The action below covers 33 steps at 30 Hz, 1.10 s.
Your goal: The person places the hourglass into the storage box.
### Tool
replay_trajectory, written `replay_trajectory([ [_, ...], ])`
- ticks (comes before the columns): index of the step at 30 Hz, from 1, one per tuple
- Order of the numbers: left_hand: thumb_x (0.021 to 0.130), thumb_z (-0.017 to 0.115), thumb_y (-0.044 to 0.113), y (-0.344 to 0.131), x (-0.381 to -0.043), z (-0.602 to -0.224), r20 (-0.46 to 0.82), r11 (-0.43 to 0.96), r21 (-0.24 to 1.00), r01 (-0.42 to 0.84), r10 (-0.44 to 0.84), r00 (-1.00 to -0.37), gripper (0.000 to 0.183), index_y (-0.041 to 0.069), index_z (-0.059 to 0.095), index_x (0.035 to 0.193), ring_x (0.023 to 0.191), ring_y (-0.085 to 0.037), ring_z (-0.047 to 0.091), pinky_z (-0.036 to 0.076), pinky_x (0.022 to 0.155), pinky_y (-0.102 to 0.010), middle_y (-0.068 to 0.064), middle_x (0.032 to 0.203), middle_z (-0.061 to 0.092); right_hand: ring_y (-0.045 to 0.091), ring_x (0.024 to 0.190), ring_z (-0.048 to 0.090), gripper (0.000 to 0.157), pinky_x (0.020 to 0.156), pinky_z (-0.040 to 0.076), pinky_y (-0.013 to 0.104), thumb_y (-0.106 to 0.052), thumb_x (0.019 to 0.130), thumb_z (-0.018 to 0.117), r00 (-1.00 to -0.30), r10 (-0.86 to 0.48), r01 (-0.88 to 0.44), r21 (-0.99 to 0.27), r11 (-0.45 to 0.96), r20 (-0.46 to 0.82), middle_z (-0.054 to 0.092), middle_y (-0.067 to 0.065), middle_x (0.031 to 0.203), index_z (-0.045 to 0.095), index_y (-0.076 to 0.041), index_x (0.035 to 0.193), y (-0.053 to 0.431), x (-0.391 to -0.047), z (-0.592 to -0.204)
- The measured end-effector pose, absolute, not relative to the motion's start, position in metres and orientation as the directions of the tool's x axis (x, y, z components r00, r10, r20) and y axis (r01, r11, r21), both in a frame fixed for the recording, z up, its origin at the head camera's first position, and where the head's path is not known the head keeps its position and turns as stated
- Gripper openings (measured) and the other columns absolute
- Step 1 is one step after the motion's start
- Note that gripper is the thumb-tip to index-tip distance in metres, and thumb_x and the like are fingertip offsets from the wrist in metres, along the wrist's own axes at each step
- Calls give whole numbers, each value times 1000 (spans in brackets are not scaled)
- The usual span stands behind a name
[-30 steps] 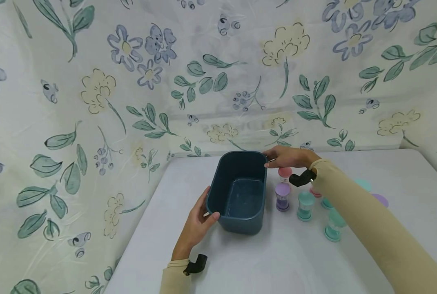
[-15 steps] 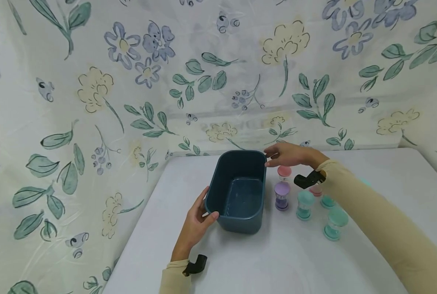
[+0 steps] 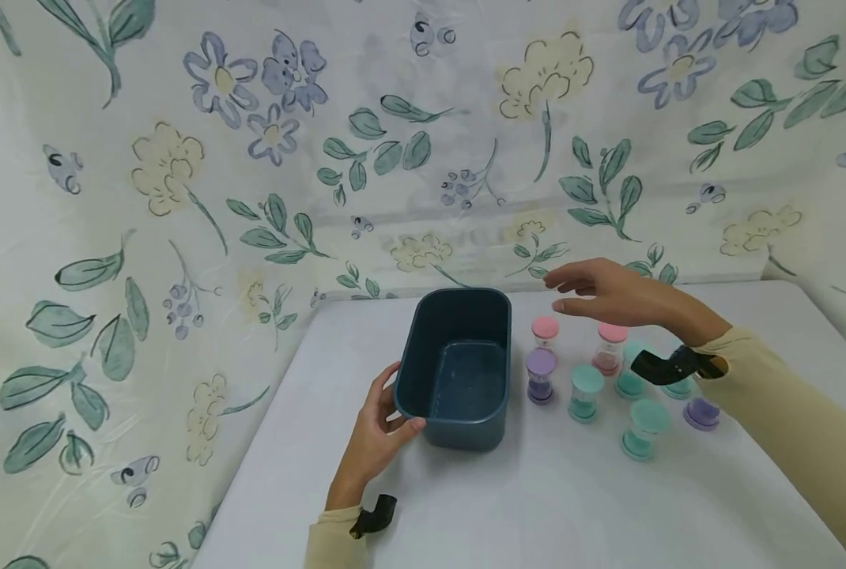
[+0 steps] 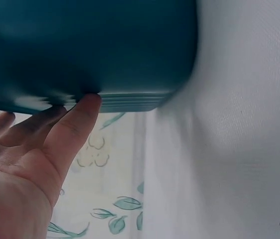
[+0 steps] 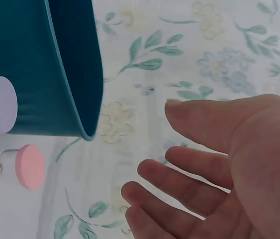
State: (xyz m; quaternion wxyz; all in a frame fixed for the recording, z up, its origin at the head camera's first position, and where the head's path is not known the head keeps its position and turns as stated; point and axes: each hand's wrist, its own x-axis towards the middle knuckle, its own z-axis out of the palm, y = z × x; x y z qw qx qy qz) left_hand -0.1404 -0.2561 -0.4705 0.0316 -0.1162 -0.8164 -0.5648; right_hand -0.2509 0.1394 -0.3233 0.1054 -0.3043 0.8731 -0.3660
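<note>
A dark teal plastic bin [image 3: 469,431], open at the top, stands upright on the white table. My left hand [image 3: 376,442] holds its near left corner, thumb at the near side and fingers along the left side. In the left wrist view, fingers [image 4: 75,127] press the outer wall. My right hand [image 3: 618,292] is in the air right of the bin, fingers loosely spread and nothing in them. Below it stand small sand timers: a purple one [image 3: 540,378] and a pink one [image 3: 545,329] beside the bin, another pink one [image 3: 609,356], and several teal ones [image 3: 585,393].
A second purple timer [image 3: 701,414] stands at the right, close to the right forearm, which partly covers a teal timer [image 3: 677,387]. The white table [image 3: 537,514] reaches back to a floral cloth [image 3: 466,118] hanging behind and along the left.
My right hand has left the bin's far right corner and moved right and up, uncovering more timers. The left hand stays at its corner. The head view has shifted slightly.
</note>
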Motion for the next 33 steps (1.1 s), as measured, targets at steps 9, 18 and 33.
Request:
replay_trajectory([
  [9,92,73,9,-253,-138,-470,181,364,906,218,134,-974,87,29,26,162,133,-40,61,59,103,-41,-18,154,54,31,125,66,44,99,54,14,-24,101,68,-893,-419,-416,-652,634,162,67,15,138,61,-8,141,199,-210,-329],
  [18,93,73,9,-255,-136,-471,202,370,898,237,131,-971,86,26,25,163,130,-39,63,58,102,-33,-18,153,54,-31,102,49,53,83,42,-7,-19,94,78,-951,-135,-299,-722,624,277,63,-26,125,59,-6,141,267,-168,-378],
  [33,93,71,4,-248,-141,-475,197,371,900,229,122,-973,86,23,25,163,131,-42,62,59,103,-41,-20,154,54,-38,98,39,71,78,45,-6,-29,92,79,-995,-23,-92,-772,629,100,70,3,136,50,6,147,305,-144,-455],
])
